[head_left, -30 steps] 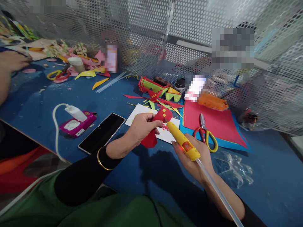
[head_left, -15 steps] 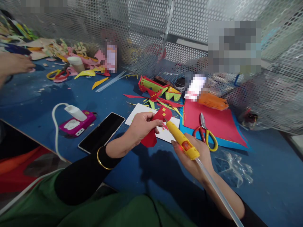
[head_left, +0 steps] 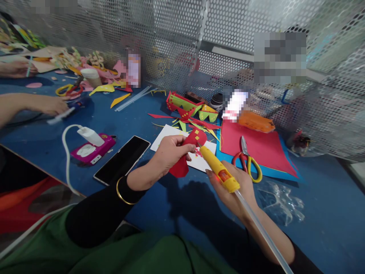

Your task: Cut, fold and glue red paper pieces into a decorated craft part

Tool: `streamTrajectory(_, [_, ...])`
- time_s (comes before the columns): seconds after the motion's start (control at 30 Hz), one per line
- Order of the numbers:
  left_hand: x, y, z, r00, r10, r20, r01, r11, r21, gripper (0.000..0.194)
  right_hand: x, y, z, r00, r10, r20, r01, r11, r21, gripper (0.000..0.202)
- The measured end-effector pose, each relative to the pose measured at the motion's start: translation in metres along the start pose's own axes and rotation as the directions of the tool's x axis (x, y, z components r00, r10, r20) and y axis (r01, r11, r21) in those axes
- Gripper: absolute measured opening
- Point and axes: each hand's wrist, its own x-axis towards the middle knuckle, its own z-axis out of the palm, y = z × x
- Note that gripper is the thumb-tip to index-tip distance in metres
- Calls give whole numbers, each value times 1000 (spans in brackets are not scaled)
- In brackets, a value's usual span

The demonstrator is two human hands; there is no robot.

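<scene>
Pinched in my left hand (head_left: 171,152) is a red paper piece (head_left: 179,169) with small yellow squares near its upper end. My right hand (head_left: 235,186) is wrapped round a yellow glue gun (head_left: 218,167), whose metal tip is at the right edge of the red piece, by the yellow squares. A long clear glue stick (head_left: 262,230) sticks out of the gun's back. Under the red piece lies a white sheet (head_left: 164,135) with small red bits on it.
Scissors (head_left: 247,161) overlap red and blue sheets (head_left: 253,144) at right, near crumpled clear plastic (head_left: 282,203). Behind are paper scraps (head_left: 185,114). At left lie a black phone (head_left: 122,160) and a purple power strip (head_left: 94,149); another person's hands (head_left: 54,104) are beyond.
At the left, another person's hand has come down toward the power strip with a blue tool, and a second hand shows behind it. My own hands have hardly moved.
</scene>
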Motion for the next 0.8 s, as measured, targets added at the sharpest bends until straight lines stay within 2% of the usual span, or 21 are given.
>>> streamTrajectory(0.8, [2,-3,-1,1000,4,-5,-4,1000,-4,11,1,0,1,1000,9,7,-9,1000,-6,37])
